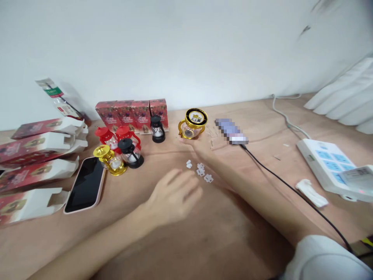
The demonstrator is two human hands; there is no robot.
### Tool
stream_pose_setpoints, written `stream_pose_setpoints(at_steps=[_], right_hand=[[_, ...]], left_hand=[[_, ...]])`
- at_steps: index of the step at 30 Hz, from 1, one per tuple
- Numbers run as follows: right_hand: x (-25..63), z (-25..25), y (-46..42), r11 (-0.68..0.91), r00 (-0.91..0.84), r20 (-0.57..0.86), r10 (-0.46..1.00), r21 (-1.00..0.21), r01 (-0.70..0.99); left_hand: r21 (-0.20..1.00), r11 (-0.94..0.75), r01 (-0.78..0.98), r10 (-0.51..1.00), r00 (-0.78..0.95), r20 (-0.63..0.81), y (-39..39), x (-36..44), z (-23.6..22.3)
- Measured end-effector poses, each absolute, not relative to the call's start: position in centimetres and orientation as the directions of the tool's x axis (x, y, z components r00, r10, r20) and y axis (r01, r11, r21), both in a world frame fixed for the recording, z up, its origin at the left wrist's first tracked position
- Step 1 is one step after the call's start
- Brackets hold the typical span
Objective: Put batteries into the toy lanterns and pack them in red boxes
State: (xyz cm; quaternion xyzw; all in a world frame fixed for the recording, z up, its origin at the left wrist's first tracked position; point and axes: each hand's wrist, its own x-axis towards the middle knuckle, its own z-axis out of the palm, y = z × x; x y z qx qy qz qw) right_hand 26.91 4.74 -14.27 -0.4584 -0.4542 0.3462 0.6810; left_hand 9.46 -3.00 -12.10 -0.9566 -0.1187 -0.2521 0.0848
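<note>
My right hand is closed around a gold toy lantern. The lantern is tipped so its round base, with a black ring and a pale label, faces up toward me. Hovering nearer to me, my left hand is blurred, its fingers loosely bent and apart, with nothing visible in them. Just beyond it lie several small white plastic pieces. Several tiny clear pieces are scattered right of the held lantern. A black lantern stands upright to its left.
Red, gold and black lanterns group at left beside a phone. Red boxes stand by the wall; opened boxes lie far left. At right are another phone, its black cable, crumpled tissue and a white device.
</note>
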Motion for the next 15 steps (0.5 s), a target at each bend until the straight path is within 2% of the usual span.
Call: stream_pose_setpoints(at_steps=[3,7,11,15], right_hand=[[27.0,-14.1,5.0,0.335,0.396,0.295,0.869,-0.942,-0.034],[27.0,-13.5,4.7,0.318,0.433,0.293,0.852,-0.948,0.016],[27.0,-13.0,4.5,0.307,0.447,0.285,0.848,-0.951,0.023],[27.2,-12.9,4.8,0.366,0.46,0.321,0.828,-0.931,-0.008]], left_hand=[[-0.062,-0.931,0.36,0.303,0.855,0.421,-0.9,11.6,-12.1],[-0.05,-0.934,0.353,0.333,0.914,0.234,0.5,14.6,-13.5],[-0.028,-0.927,0.375,0.36,0.905,0.226,0.8,16.3,-14.6],[0.012,-0.922,0.387,0.375,0.884,0.281,1.1,16.0,-14.5]])
